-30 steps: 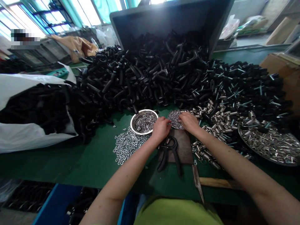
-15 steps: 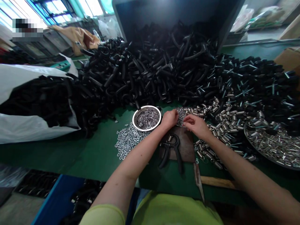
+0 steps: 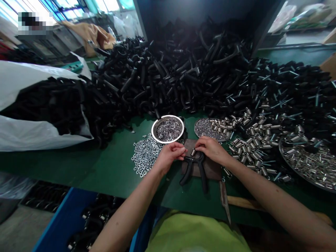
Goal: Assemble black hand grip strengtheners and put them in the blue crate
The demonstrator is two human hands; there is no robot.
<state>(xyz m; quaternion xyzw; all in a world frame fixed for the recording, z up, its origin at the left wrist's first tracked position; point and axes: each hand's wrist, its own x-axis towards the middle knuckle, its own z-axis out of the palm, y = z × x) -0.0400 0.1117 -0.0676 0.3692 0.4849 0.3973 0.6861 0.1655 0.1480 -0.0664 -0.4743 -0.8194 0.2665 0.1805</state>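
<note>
Black A-shaped clamp [image 3: 204,176]: centre, lying partly on a flat brown plate [image 3: 215,169]. Beyond its left side: round polished-metal bowl [image 3: 153,132] and loose, silvery ring-shaped nuts [image 3: 145,154]. Right of it: shiny coiled springs [image 3: 245,152]; wooden-handled hammer [image 3: 224,199], handle partly hidden by the right forearm. Behind: heaped smooth black curved handles [image 3: 168,80]. Left hand [image 3: 170,157]: thumb and fingertips close together at the clamp's left edge; right hand [image 3: 211,149]: fingertips bunched at its top; grip indeterminable. Beneath: green tabletop [image 3: 105,175]. Far behind left: bright windows [image 3: 107,5].
</note>
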